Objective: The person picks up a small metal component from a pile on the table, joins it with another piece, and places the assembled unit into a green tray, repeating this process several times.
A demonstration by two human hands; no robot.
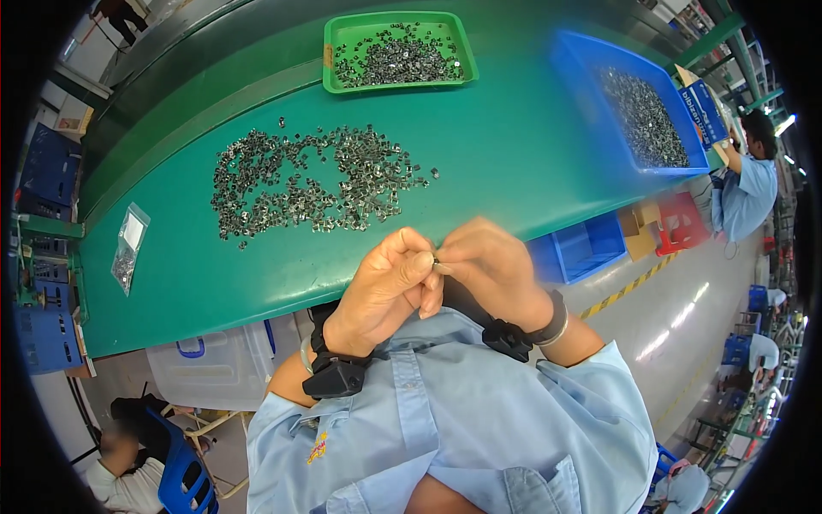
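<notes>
My left hand point(387, 287) and my right hand point(495, 264) meet fingertip to fingertip over the near edge of the green table point(488, 163). Pinched between them is a small dark metal part point(436, 260), mostly covered by the fingers, so its exact kind cannot be made out. The right hand is slightly blurred, with thumb and forefinger closed on the part. Just beyond my hands, a loose spread of small shiny black-and-silver metal parts point(364, 176) lies on the table.
A green tray point(329, 73) of similar parts stands at the back. At the right is a blue bin point(591, 111) full of them. A clear plastic bag point(130, 248) lies left. An open blue crate point(582, 248) sits below the table's right side, and a co-worker point(749, 188) is beyond.
</notes>
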